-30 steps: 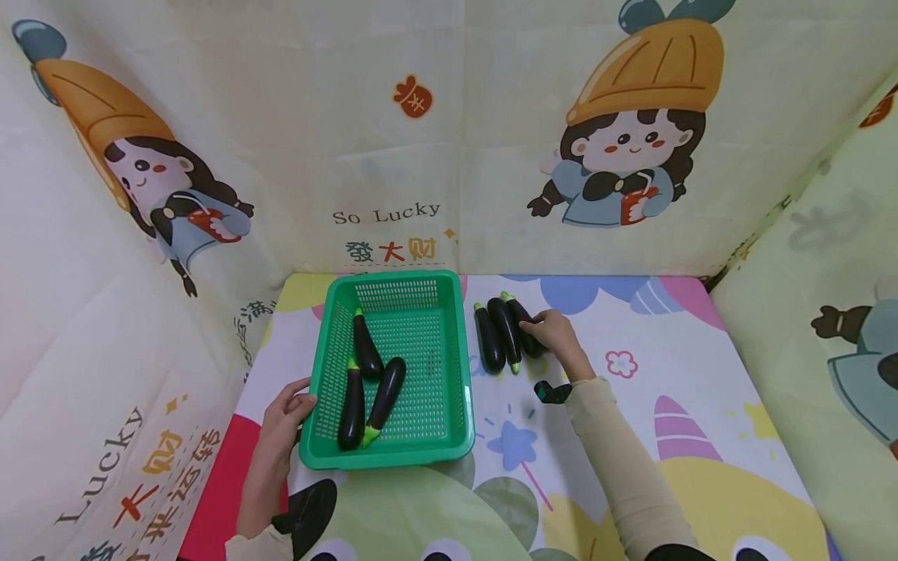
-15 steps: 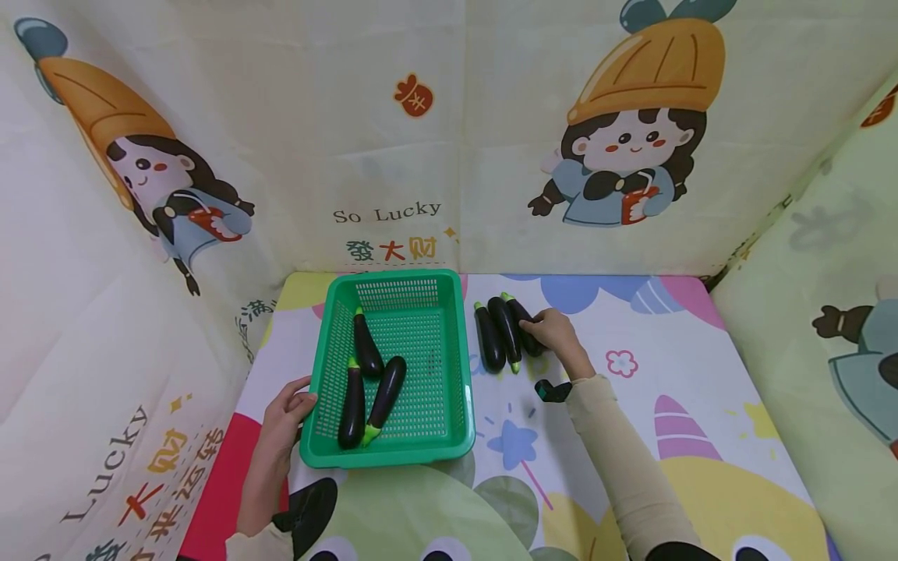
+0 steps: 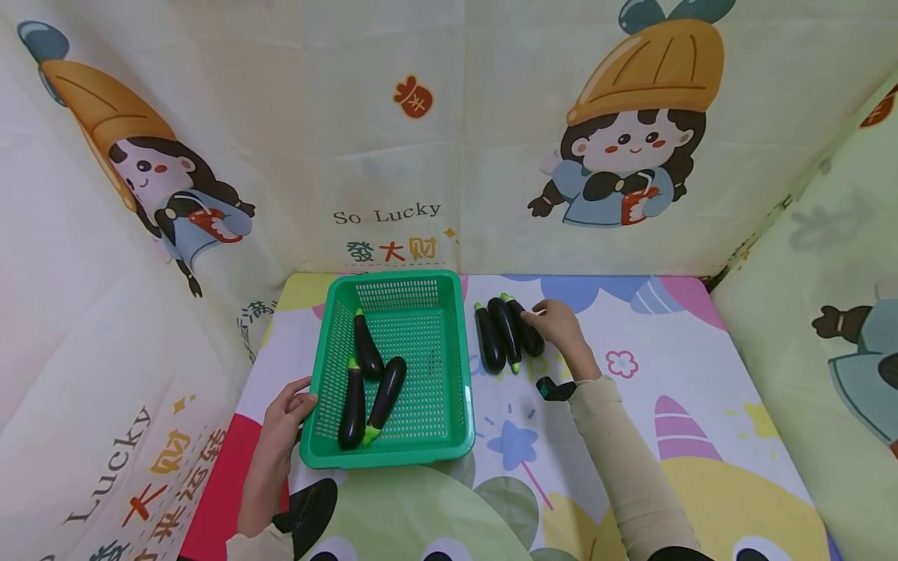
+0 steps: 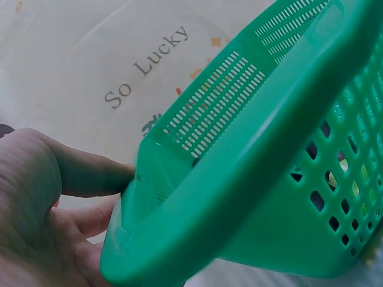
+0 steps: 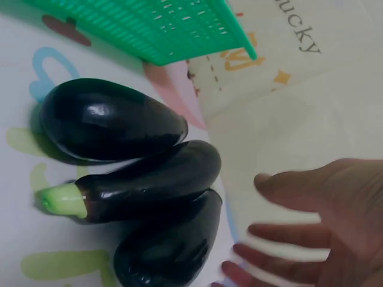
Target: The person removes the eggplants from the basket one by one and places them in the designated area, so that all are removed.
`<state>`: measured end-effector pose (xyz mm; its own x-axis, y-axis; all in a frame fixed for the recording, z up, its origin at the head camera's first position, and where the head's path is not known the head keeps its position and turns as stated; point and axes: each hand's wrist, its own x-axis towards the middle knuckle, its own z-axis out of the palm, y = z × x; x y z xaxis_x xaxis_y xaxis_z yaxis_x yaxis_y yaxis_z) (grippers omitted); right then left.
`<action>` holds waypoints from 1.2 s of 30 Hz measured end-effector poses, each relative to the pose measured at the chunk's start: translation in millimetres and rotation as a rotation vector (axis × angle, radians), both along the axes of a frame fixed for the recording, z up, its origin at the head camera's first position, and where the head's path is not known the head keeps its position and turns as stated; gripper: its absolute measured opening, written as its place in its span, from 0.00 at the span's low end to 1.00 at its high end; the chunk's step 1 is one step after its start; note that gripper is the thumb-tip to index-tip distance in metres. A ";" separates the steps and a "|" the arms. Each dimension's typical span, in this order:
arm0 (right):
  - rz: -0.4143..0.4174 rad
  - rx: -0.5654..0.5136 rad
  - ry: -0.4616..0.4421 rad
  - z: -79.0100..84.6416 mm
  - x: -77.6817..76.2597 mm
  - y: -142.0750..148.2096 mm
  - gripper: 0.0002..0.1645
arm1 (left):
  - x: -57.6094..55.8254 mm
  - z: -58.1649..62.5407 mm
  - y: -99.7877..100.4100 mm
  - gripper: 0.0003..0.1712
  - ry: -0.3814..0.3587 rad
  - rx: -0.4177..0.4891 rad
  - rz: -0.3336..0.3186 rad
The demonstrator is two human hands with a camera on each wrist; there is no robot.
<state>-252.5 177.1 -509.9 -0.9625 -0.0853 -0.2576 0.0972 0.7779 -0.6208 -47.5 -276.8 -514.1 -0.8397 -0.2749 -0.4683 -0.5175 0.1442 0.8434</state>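
In the head view, three dark purple eggplants lie side by side on the table: a left one (image 3: 489,340), a middle one (image 3: 502,323) and a right one (image 3: 528,333). My right hand (image 3: 561,327) hovers at the right one's side. The right wrist view shows its thumb and fingers spread, with a gap between them and the eggplants. To the left stands a green plastic basket (image 3: 468,421) with three more eggplants (image 3: 384,399) inside. My left hand (image 3: 279,425) grips the basket's left rim, thumb against the edge (image 4: 128,170) and fingers beneath it.
A colourful printed cloth (image 3: 596,421) covers the table. Cream printed sheets (image 3: 491,179) rise at the back and both sides, close behind the basket and the loose eggplants.
My right hand has come off the right eggplant, shifting slightly up and to the right, so more of that eggplant shows. The left hand and basket hold still.
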 end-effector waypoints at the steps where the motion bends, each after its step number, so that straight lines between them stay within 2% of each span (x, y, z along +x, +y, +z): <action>1: 0.007 -0.006 0.016 0.4 -0.3 -0.8 0.33 | -0.1 0.1 0.1 0.35 0.002 0.000 0.000; 7: 0.073 -0.067 0.151 0.3 -1.9 -4.8 0.32 | 0.5 1.4 0.6 0.34 0.002 -0.002 0.000; 14: 0.217 -0.115 0.256 1.4 -3.5 -9.6 0.33 | 0.3 1.6 0.6 0.34 0.005 -0.005 0.000; 20: 0.335 -0.100 0.291 7.1 -1.1 -18.2 0.34 | 0.0 1.5 0.3 0.33 0.008 0.000 -0.005; 27: 0.438 -0.081 0.317 17.0 5.0 -30.7 0.33 | -0.2 0.7 0.3 0.30 0.022 -0.007 -0.008; 36: 0.553 -0.048 0.350 32.3 15.0 -53.6 0.32 | -0.3 -0.3 0.1 0.32 0.017 -0.013 -0.012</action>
